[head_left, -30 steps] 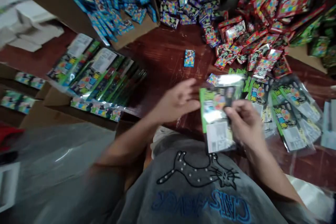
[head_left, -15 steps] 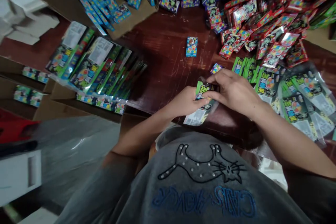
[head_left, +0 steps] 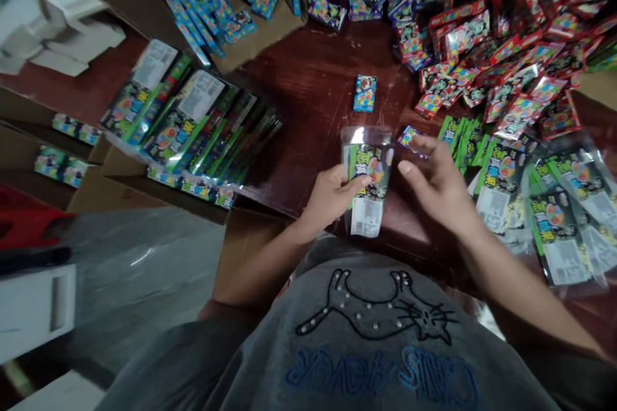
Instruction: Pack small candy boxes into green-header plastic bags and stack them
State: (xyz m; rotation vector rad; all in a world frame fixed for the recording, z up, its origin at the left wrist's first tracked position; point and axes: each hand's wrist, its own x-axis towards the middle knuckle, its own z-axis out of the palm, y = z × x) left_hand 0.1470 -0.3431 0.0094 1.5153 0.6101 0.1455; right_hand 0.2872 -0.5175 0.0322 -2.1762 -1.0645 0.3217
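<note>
Left hand (head_left: 328,198) pinches a printed pouch (head_left: 376,195) under its thumb; right hand (head_left: 441,191), fingers parted, hangs beside it, over red-brown table (head_left: 308,115); grey floor (head_left: 144,276) left of both.

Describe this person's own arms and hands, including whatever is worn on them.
The left hand and right hand wear no gloves. Both forearms are bare below dark grey sleeves. The matching grey shirt carries a black cat outline with small pale studs, and blue lettering.

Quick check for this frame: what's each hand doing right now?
Left hand: closed, holding a clear printed pouch.
Right hand: open, no held item visible, near a small purple packet.
</note>
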